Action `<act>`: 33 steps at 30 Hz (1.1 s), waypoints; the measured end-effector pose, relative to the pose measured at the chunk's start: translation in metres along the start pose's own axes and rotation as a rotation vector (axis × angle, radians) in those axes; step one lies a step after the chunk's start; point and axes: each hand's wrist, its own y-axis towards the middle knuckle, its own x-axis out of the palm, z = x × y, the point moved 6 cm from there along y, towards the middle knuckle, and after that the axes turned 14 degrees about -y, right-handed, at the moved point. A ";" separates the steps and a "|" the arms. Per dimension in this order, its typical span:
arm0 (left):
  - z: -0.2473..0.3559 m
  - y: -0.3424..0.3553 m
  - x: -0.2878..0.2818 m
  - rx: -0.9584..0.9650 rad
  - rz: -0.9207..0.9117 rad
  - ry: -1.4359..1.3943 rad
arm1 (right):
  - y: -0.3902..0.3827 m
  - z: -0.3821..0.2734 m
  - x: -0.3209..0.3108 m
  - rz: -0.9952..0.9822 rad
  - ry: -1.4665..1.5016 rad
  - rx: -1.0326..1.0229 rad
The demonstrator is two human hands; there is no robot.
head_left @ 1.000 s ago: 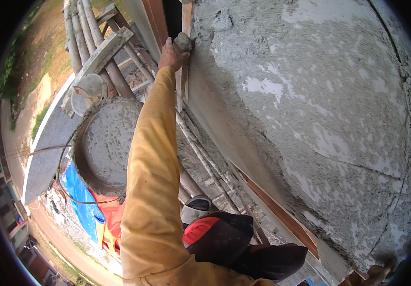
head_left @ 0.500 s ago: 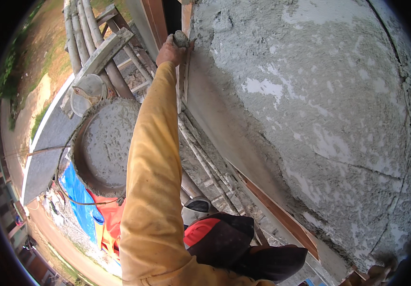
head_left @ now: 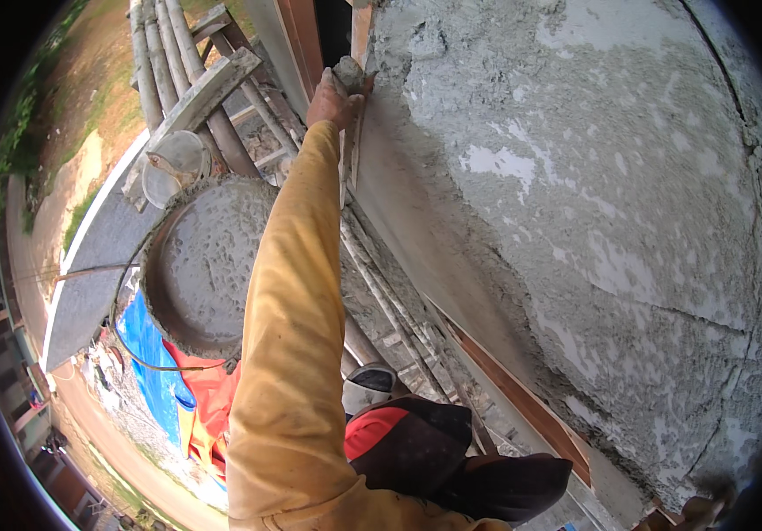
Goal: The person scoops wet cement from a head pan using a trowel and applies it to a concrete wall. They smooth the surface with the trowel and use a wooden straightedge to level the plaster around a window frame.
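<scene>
My left hand (head_left: 333, 104), in a mustard sleeve, reaches up the middle and grips a grey lump (head_left: 348, 73) against the wooden edge (head_left: 362, 31) beside a dark opening. The rough, patchy plastered wall (head_left: 593, 230) fills the right side. What seems to be my right hand (head_left: 697, 508) shows dimly at the lower right rim by the wall; its fingers are too dark to read. Left of my forearm is a round basin (head_left: 199, 270) of wet grey mortar, with a small pale bucket (head_left: 173, 173) behind it.
Bamboo poles and planks (head_left: 226, 133) form scaffolding on the left, high above ground and a path. A blue tarp (head_left: 153, 354) and red tarp (head_left: 204, 398) lie below. My dark shoes (head_left: 505, 487) stand on the scaffold beside a long wooden strip (head_left: 522, 403).
My left hand, still on the grey lump, sits slightly farther right in the picture, as does the upper scene around it; the view has shifted a little.
</scene>
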 end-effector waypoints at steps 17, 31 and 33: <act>0.158 -0.328 -0.200 0.448 0.450 -0.191 | -0.053 -0.049 0.004 -0.008 0.142 -0.626; -0.064 -0.351 -0.341 -0.154 0.865 -0.313 | -0.263 -0.375 0.216 -0.740 -0.172 -1.396; -0.060 -0.355 -0.343 -0.177 0.897 -0.287 | -0.281 -0.416 0.229 -0.709 -0.308 -1.442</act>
